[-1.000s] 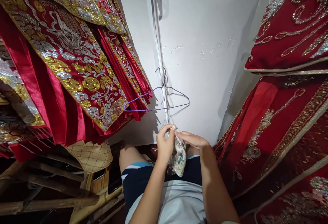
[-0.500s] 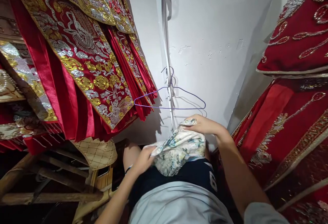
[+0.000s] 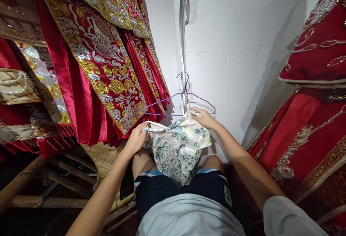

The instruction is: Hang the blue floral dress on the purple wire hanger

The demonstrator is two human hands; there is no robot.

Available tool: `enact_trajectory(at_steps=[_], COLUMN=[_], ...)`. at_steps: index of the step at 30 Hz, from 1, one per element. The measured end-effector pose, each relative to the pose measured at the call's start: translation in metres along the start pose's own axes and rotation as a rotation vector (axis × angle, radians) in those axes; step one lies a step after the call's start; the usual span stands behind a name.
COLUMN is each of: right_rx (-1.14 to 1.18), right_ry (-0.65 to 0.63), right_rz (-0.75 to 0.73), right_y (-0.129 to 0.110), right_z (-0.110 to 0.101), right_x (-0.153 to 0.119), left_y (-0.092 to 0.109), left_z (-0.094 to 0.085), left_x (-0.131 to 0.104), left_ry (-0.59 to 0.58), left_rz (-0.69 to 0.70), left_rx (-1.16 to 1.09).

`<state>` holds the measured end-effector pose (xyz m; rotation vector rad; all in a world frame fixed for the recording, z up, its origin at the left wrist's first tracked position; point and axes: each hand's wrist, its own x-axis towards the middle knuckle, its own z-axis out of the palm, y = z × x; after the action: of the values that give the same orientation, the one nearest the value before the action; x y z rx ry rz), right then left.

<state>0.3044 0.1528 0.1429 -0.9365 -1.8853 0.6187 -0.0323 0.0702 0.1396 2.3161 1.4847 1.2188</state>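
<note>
Between my two hands hangs a crumpled floral garment, white with blue, green and yellow flowers. My left hand is closed on its left top edge. Its upper right part is pinched in my right hand, thumb and fingers together. Just behind and above the cloth, a thin purple wire hanger hangs from its hook against the wall; the garment covers part of its bottom bar. The garment's lower part droops above my dark shorts.
Red costumes embroidered in gold and silver hang at left. Another red beaded costume hangs at right. A white wall with a vertical strip stands ahead. Bamboo furniture and a dark phone-like object are at lower left.
Both hands have risen toward the hanger, and my left hand has moved outward to the left. The garment is lifted and spread wider, now overlapping the hanger's lower bar.
</note>
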Motion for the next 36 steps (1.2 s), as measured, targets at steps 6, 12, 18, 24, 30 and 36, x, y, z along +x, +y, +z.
enact_trajectory(at_steps=[6, 12, 18, 24, 30, 36], right_rx=[0.033, -0.158, -0.242, -0.186, -0.154, 0.018], right_ry=[0.049, 0.038, 0.01, 0.1, 0.157, 0.087], right_rz=[0.073, 0.05, 0.105, 0.161, 0.169, 0.168], right_y=[0.006, -0.003, 0.0, 0.0, -0.002, -0.012], right_z=[-0.006, -0.029, -0.036, -0.031, -0.028, -0.014], right_x=[-0.008, -0.008, -0.011, -0.014, -0.021, -0.026], left_y=[0.01, 0.035, 0.055, 0.061, 0.068, 0.083], left_z=[0.006, 0.011, -0.004, -0.02, -0.026, -0.005], left_x=[0.0, 0.014, 0.016, 0.008, 0.017, 0.083], left_ry=[0.069, 0.12, 0.103, 0.081, 0.113, 0.072], left_rz=[-0.125, -0.104, -0.028, 0.093, 0.158, 0.126], left_rx=[-0.133, -0.194, -0.104, 0.072, 0.119, 0.103])
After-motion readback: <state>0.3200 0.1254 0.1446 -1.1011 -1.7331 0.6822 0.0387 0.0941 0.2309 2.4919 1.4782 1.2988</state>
